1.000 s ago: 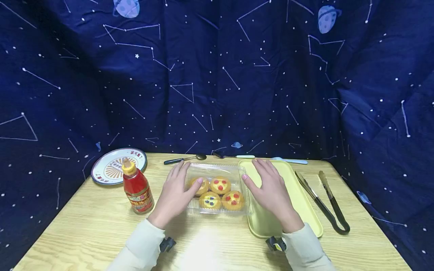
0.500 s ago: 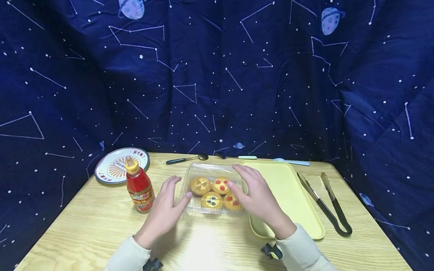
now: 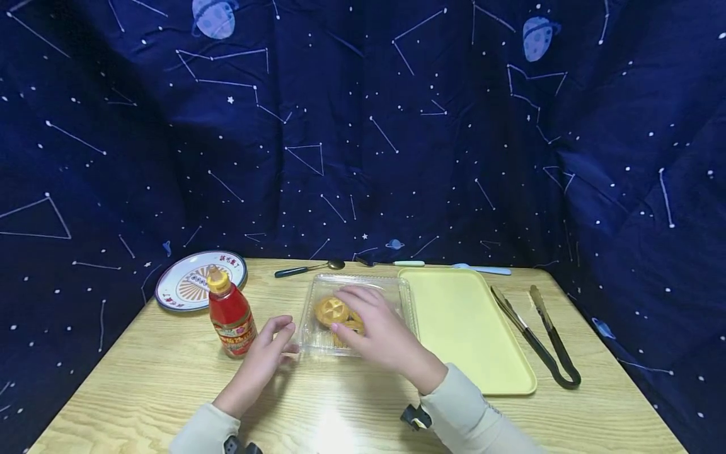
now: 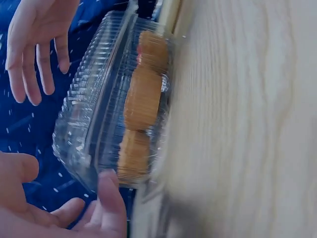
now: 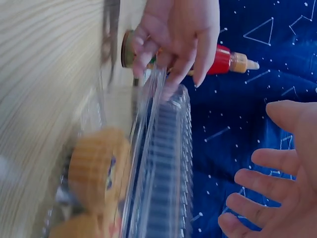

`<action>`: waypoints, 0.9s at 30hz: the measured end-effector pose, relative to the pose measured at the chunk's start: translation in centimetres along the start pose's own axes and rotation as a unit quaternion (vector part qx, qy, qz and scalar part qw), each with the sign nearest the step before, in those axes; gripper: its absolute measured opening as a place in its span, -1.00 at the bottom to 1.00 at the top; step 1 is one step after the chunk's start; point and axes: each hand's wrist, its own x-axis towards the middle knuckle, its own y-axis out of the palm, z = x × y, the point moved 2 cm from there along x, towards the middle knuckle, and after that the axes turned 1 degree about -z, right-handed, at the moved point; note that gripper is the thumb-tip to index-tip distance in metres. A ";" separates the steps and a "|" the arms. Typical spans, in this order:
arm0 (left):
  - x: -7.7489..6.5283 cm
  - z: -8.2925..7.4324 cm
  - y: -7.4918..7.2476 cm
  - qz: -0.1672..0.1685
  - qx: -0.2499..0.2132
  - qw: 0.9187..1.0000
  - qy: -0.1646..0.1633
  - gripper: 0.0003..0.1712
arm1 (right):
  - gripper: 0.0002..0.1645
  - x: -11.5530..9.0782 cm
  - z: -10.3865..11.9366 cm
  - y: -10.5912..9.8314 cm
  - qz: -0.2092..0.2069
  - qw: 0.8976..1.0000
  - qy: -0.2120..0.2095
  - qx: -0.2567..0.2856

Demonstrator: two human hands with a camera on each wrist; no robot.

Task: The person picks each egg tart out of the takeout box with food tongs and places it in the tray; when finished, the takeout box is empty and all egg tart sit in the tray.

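A clear plastic clamshell box [image 3: 391,291] with several egg tarts [image 3: 331,311] inside sits mid-table. At its left edge is my left hand [image 3: 263,358], thumb and fingers drawn together at the rim. In the right wrist view, this left hand [image 5: 181,37] has its fingers on both sides of the box's edge [image 5: 156,82]. My right hand [image 3: 380,331] hovers over the box with its fingers apart and nothing in them, hiding some of the tarts. The left wrist view shows the tarts [image 4: 142,99] in a row through the box wall.
A red sauce bottle [image 3: 231,318] stands beside the left hand, with a patterned plate [image 3: 170,287] behind it. Right of the box lies a yellow tray [image 3: 465,328], then black-handled tongs [image 3: 544,350]. Spoons [image 3: 306,270] and a blue fork [image 3: 488,270] lie along the back edge.
My left hand moved off the box's left side, then its fingers came together at the left rim. The right hand swept left from the box's right side to above it.
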 end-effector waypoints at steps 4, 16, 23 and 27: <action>0.4 0.8 -0.1 0.019 -0.098 0.994 -0.037 -0.46 | -0.37 1.1 0.8 1.2 0.024 1.000 -0.014 -0.004; 3.2 3.1 2.1 -0.001 -0.266 0.961 -0.077 -0.59 | -0.31 3.1 0.7 5.1 0.064 0.996 -0.033 -0.054; 4.1 3.7 2.3 -0.036 -0.335 0.939 -0.070 -0.77 | -0.24 3.5 1.0 6.5 0.125 0.989 0.006 -0.078; 4.1 4.1 1.7 -0.022 -0.348 0.935 -0.063 -0.78 | -0.20 3.5 1.6 7.2 0.142 0.983 0.006 -0.112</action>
